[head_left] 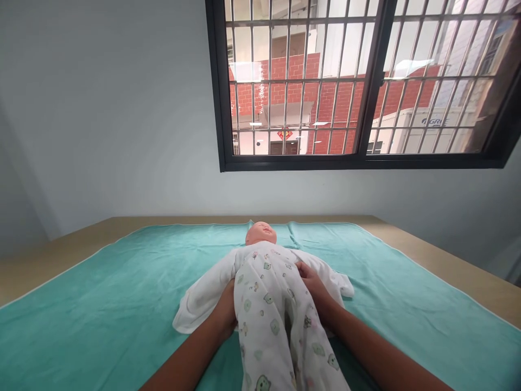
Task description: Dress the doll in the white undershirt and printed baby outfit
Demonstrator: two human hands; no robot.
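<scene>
A baby doll (261, 233) lies on its back on a teal cloth (122, 277), its head toward the wall. It wears a white long-sleeved top (207, 290) with both sleeves spread out. White baby pants (266, 304) printed with green and pinkish animal figures cover its front and stretch toward me. My right hand (315, 285) is closed at the pants' upper right side, fingertips on the fabric near the waist. At the opposite side, my left hand (227, 309) touches the pants' edge, its fingers hidden behind the fabric. The doll's legs are not visible.
Under the cloth is a light wooden table (427, 255), its surface showing along the sides and back. Behind it rises a pale wall (122, 108) with a black-framed window (293, 163) and metal bars.
</scene>
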